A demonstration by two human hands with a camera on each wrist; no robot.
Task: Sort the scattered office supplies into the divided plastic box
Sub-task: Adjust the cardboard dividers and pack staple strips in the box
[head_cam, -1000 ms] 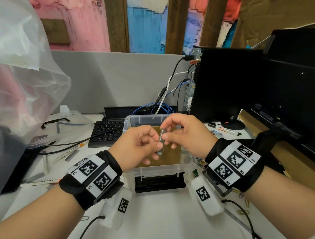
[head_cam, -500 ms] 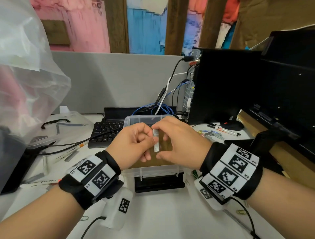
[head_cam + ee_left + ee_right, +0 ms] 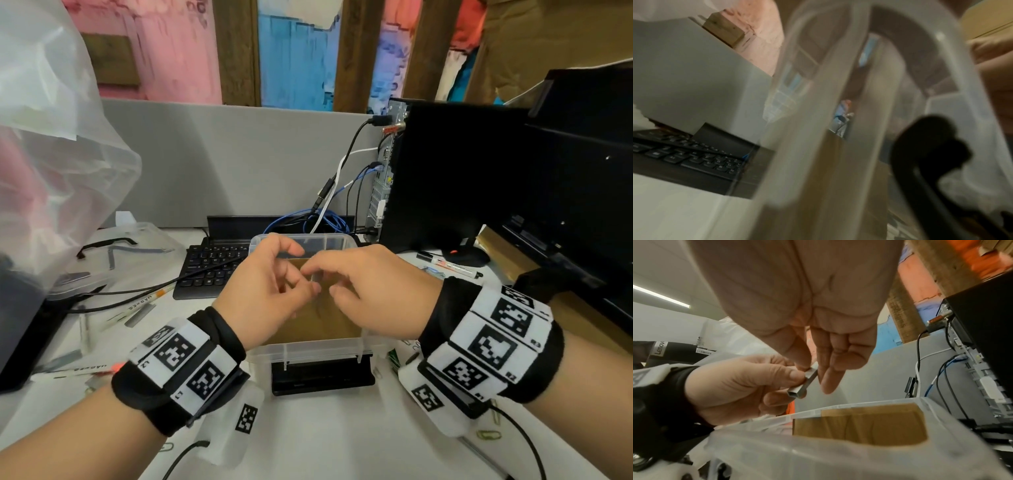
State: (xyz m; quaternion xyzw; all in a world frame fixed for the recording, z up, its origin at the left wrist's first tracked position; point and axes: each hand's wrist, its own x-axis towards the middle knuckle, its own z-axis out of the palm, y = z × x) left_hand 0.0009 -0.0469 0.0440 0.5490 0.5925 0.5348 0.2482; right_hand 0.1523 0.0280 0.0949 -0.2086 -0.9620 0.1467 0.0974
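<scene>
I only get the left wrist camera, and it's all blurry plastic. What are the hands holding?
Observer: The left hand pinches a short metal staple strip between thumb and fingers.
Operator: And the other one?
Observer: The right hand pinches the strip's upper end.
Operator: What's underneath them?
Observer: In the head view, both hands are above the open clear box, which has brown cardboard inside.
</scene>
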